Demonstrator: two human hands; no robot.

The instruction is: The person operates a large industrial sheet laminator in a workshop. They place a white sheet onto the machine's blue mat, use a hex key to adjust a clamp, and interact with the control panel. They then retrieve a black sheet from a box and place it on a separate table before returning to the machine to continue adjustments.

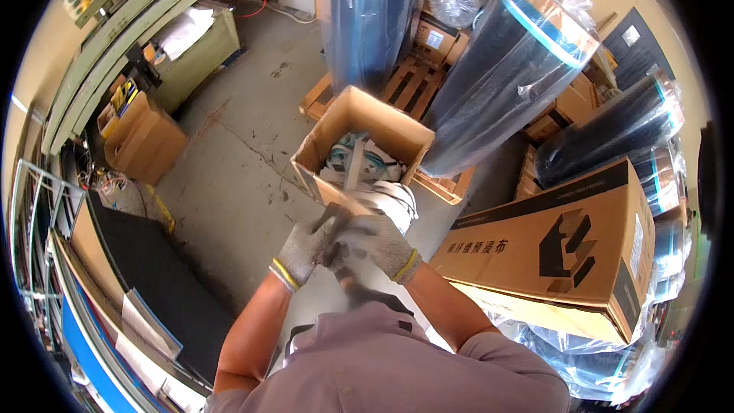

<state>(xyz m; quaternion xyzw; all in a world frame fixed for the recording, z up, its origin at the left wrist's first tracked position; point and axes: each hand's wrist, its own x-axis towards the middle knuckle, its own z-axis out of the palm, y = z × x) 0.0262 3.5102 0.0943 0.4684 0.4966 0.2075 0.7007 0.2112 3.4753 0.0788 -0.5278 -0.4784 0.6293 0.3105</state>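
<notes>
My left hand [304, 248] and my right hand [384, 243], both in grey knit gloves with yellow-edged cuffs, meet in front of my body. Their fingers curl inward around a dark, blurred patch [333, 223]; whether it is an object or the gloves' dark palms I cannot make out. Motion smears the right fingers somewhat. Just beyond the hands stands an open cardboard box [386, 118]. White and teal strips [359, 159] lie tangled inside it. A bundle of white strips [394, 203] bulges at its near right side, close to my right hand.
Tall plastic-wrapped dark rolls [505, 69] stand on wooden pallets [417, 84] beyond the box. To the right is a large closed carton [535, 248]. Dark sheets [153, 275] and a smaller carton [145, 138] stand left, near a green machine [130, 38]. Grey floor [237, 145] lies between.
</notes>
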